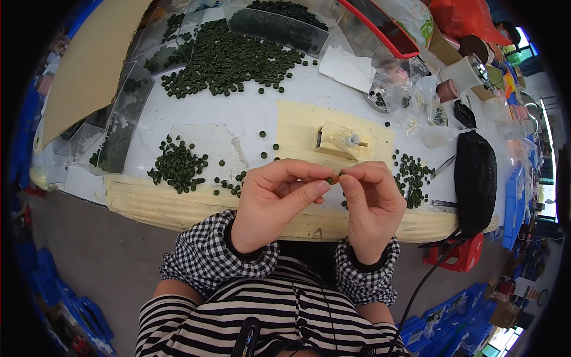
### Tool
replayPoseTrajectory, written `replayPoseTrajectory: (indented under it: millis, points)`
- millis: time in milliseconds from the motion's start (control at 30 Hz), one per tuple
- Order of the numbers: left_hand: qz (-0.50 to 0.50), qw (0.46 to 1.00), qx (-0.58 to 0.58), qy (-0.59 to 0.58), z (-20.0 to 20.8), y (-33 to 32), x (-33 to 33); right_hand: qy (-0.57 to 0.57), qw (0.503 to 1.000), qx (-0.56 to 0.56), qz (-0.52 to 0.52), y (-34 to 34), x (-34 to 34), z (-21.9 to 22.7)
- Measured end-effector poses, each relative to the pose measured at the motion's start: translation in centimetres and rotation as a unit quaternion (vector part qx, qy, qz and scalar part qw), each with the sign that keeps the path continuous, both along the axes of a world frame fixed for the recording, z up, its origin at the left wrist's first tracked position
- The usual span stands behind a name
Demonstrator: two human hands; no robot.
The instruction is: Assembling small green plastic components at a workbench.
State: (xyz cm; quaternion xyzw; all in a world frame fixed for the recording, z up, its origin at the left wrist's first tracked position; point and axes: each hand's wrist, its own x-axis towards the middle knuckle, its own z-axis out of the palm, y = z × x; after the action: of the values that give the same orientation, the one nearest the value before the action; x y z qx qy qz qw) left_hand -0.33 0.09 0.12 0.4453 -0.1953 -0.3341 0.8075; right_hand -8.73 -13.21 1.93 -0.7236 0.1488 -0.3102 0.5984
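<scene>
Both hands meet above the table's near edge, fingertips almost touching. Between thumb and index finger, my left hand (pixel 270 205) pinches a small dark green round piece (pixel 329 180). My right hand (pixel 373 205) is closed in a pinch beside it; a tiny dark bit shows at its fingertips, too small to name. Just beyond the hands stands a small block-shaped fixture (pixel 339 141) wrapped in cream tape, with a pale nozzle-like peg on top. One loose pile of green pieces (pixel 178 165) lies left of my left hand, and a scattered group (pixel 411 181) lies right of my right hand.
A large heap of green pieces (pixel 229 56) spreads at the back, beside clear plastic bins (pixel 276 30). Folded white paper (pixel 347 67), a red-edged case (pixel 386 30), plastic bags and a black mesh pouch (pixel 476 181) stand rightward. Cardboard (pixel 89 59) leans at left. Tweezers (pixel 444 165) lie near the pouch.
</scene>
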Motion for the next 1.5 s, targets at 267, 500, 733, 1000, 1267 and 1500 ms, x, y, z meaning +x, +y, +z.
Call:
replayPoseTrajectory:
  millis: [267, 500, 733, 1000, 1267, 1500]
  points:
    - [0.034, 0.999, 0.011, -0.004, 0.0, 0.1, -0.1, -0.001, 1.0, -0.01, -0.01, 0.7, 0.2, -0.2]
    - [0.046, 0.998, 0.033, -0.025, 0.3, 0.0, -0.2, -0.006, 0.999, -0.035, -0.026, 1.0, 0.2, -0.4]
    - [0.052, 0.998, 0.023, -0.028, 0.2, 0.1, -0.2, -0.015, 0.998, -0.048, -0.037, 1.3, 0.3, -0.5]
    - [0.062, 0.997, 0.017, -0.052, 0.1, 0.0, -0.2, -0.041, 0.988, -0.141, -0.056, 1.5, 0.4, -0.6]
    - [0.072, 0.997, 0.033, -0.026, 0.5, -0.1, -0.2, -0.042, 0.988, -0.151, -0.018, 1.7, -0.3, -0.9]
    - [0.078, 0.995, 0.023, -0.059, 0.3, -0.2, -0.3, -0.04, 0.994, -0.105, 0.003, 1.4, -0.6, -1.0]
